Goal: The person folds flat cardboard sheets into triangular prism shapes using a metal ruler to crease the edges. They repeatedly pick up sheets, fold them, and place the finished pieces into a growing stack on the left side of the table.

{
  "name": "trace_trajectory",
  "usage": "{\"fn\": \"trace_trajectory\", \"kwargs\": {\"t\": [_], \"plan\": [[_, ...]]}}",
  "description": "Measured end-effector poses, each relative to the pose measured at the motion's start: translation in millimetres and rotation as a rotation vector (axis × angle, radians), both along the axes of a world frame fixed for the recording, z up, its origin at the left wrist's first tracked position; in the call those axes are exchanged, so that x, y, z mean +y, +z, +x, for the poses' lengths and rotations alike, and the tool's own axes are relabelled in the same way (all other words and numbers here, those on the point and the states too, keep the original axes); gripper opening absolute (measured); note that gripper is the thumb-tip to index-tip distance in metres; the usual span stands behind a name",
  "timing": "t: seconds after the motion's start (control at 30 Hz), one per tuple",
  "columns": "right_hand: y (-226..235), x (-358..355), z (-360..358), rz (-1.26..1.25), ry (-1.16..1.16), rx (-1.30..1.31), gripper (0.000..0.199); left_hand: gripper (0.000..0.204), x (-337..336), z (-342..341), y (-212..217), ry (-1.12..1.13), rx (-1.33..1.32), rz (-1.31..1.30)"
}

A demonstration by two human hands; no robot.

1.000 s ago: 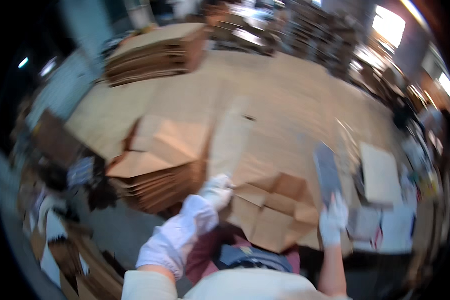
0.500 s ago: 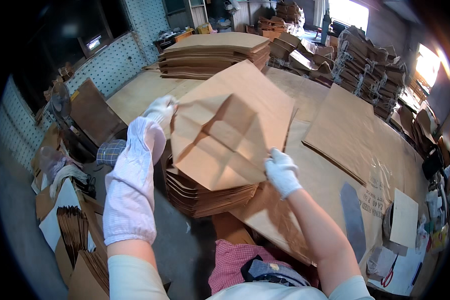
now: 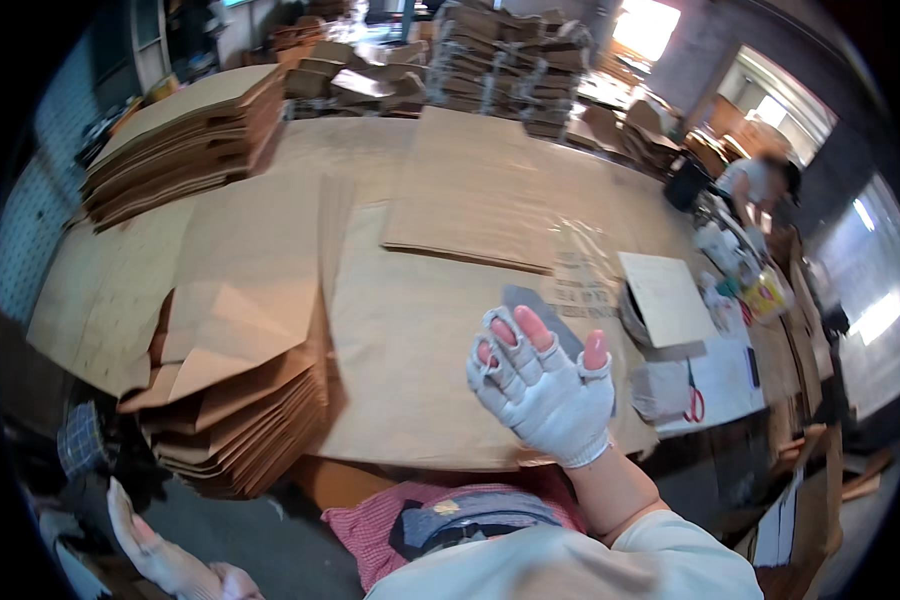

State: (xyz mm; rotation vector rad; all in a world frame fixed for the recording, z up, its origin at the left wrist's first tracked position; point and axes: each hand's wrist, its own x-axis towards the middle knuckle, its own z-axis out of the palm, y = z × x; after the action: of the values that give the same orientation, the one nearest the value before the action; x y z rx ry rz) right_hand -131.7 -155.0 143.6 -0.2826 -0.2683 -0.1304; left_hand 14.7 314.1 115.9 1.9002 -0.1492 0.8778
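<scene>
My right hand (image 3: 550,395), in a white glove with bare fingertips, is raised above the table with its fingers apart and nothing in them. Just behind it lies a flat grey strip (image 3: 523,297), partly hidden by the hand. Low on the left, my left hand (image 3: 135,528) hangs off the table, fingers stretched out and holding nothing. Nearest to it is a stack of folded brown paper bags (image 3: 240,430), fanned out at the table's near left edge. A large brown paper sheet (image 3: 250,250) with a folded, partly raised near end lies on top of that stack.
A flat pile of brown paper (image 3: 470,190) lies mid-table (image 3: 380,330). A taller paper stack (image 3: 185,130) stands far left. On the right are a pale board (image 3: 667,298) and red-handled scissors (image 3: 694,400). Tied bundles (image 3: 505,65) rise behind; another person (image 3: 760,190) is far right.
Both hands have let go of the brown paper sheet, which now rests on the stack. My left hand has dropped low left. The view has turned to the right.
</scene>
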Motion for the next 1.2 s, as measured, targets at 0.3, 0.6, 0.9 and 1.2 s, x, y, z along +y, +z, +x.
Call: {"fn": "trace_trajectory", "kwargs": {"t": [0.3, 0.6, 0.9, 1.2], "plan": [[9.1, -8.8, -40.8, 0.024, -0.114, -0.020, 0.083, 0.029, -183.0, -39.2, 11.2, -0.882, -0.068, 0.358], [-6.4, -11.7, -48.4, 0.005, 0.004, -0.001, 0.091, 0.032, -304.1, -45.6, 50.5, -1.039, -0.159, 0.402], [-15.4, -10.8, -47.3, -0.093, 0.014, 0.089, 0.094, 0.032, -357.7, -40.3, 23.3, -1.251, 0.226, 0.228], [-84.6, -151.6, -62.0, -2.354, -0.462, 1.414, 0.053, 0.023, -382.7, 23.7, -36.9, -1.163, 0.322, 0.241]]}}
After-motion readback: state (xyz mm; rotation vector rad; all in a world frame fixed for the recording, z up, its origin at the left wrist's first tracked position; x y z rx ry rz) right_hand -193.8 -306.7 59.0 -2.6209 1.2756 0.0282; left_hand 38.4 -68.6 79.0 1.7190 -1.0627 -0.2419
